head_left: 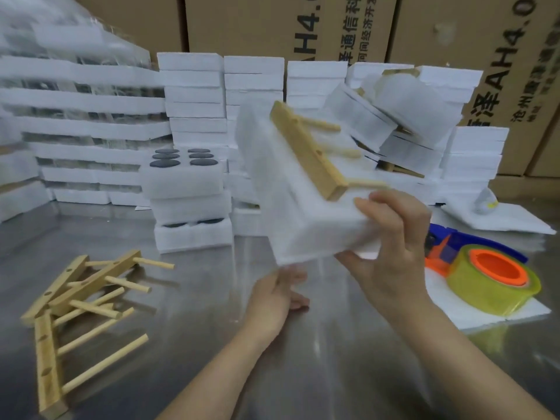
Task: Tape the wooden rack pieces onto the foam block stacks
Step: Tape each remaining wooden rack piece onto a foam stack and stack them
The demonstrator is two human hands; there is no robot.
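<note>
A white foam block stack [291, 207] is lifted and tilted above the steel table, with a wooden rack piece [309, 156] lying on its upper face, pegs pointing right. My right hand [391, 247] grips the stack's near right corner, thumb under and fingers over the edge. My left hand [278, 295] holds the stack's lower front edge from below. A yellow tape roll on an orange and blue dispenser [491, 277] lies to the right on a foam sheet.
Loose wooden rack pieces [75, 298] lie in a heap at the left front. Foam stacks [191, 201], some with dark discs on top, stand behind. Finished bundles [409, 116] pile at the back right. Cardboard boxes [500, 71] form the back wall.
</note>
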